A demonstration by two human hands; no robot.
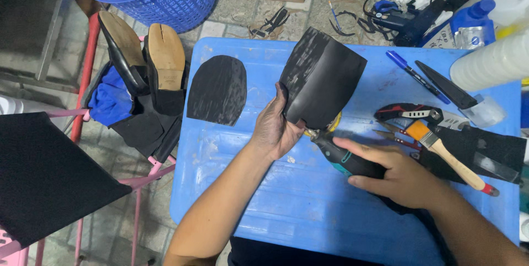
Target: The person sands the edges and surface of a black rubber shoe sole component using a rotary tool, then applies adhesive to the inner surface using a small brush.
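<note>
— both forearms come in from the bottom. what do the hands hold?

— left hand (275, 128) is closed on the lower edge of a black rubber sole sheet (322, 76), lifted and tilted over the blue table (264, 211). right hand (399, 178) is wrapped around a dark rotary tool (341, 156); its tip touches the sheet's bottom edge.

— so which step?

— i judge it is grinding the edge. next move needs a steady grip and slow turning of the sheet along the tip.

— and around?

— a second cut sole piece (217, 90) lies flat just beside, on the left. brush (449, 156), pliers (410, 113) and pen (416, 76) lie on the right, near the tool hand. two shoes (146, 59) stand soles-up on a pink rack, well apart.
</note>
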